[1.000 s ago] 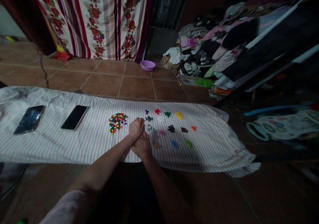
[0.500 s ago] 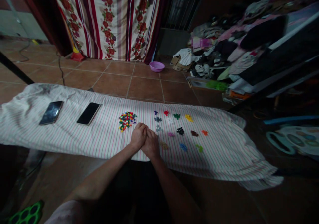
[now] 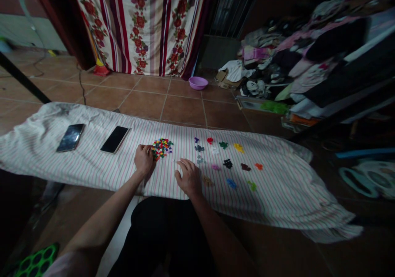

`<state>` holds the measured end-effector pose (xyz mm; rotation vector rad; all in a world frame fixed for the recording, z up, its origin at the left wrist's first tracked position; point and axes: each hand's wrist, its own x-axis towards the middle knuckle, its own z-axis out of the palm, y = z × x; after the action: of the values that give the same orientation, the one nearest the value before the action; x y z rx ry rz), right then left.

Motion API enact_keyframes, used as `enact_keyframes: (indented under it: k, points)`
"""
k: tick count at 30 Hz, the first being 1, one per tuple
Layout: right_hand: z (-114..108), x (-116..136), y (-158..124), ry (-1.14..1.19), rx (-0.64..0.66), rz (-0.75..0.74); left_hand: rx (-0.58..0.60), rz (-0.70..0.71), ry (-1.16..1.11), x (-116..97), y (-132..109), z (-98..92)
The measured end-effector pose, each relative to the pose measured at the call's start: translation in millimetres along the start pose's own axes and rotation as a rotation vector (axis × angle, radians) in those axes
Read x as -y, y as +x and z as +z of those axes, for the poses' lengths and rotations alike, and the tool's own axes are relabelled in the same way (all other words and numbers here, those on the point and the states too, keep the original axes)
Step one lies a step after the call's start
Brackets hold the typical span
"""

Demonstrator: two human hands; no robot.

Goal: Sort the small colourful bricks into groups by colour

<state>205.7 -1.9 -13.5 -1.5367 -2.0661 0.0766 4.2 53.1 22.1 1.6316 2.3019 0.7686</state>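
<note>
A pile of small mixed-colour pieces [image 3: 162, 147], too small to name in kind, lies on the striped cloth. At its left edge is my left hand [image 3: 143, 158], fingers bent and fingertips against the pieces; I see nothing held. To the pile's lower right, my right hand [image 3: 189, 177] rests low over the cloth, thumb and fingers apart and nothing visible in it. Beyond it, similar pieces lie sorted by colour in small groups, among them grey pieces [image 3: 201, 159], tan pieces [image 3: 207, 181], pink pieces [image 3: 215, 167], black pieces [image 3: 227, 163] and blue pieces [image 3: 231, 183].
Two phones [image 3: 115, 139] lie on the left part of the striped cloth [image 3: 277, 195]. Past its far edge, a purple basin [image 3: 198, 83] stands on the tiled floor before a flowered curtain [image 3: 154, 30]. Clothes [image 3: 277, 59] are heaped at the back right.
My hands were clasped together just below the pile. They have parted: the left moved left to the pile's edge, the right stayed near the grey and tan pieces. The view shifted slightly.
</note>
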Motion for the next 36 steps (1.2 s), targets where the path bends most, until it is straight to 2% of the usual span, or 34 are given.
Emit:
enact_keyframes:
  k: [14,27,36]
  points:
    - [-1,-1,0,-0.002,0.008,0.001,0.043,0.017,-0.020,5,13,19.8]
    - [0,-2,0,-0.017,0.010,-0.012,0.028,0.019,-0.211,23,19,23.4]
    - [0,-2,-1,0.002,0.017,-0.002,0.018,0.022,-0.220,21,23,20.7]
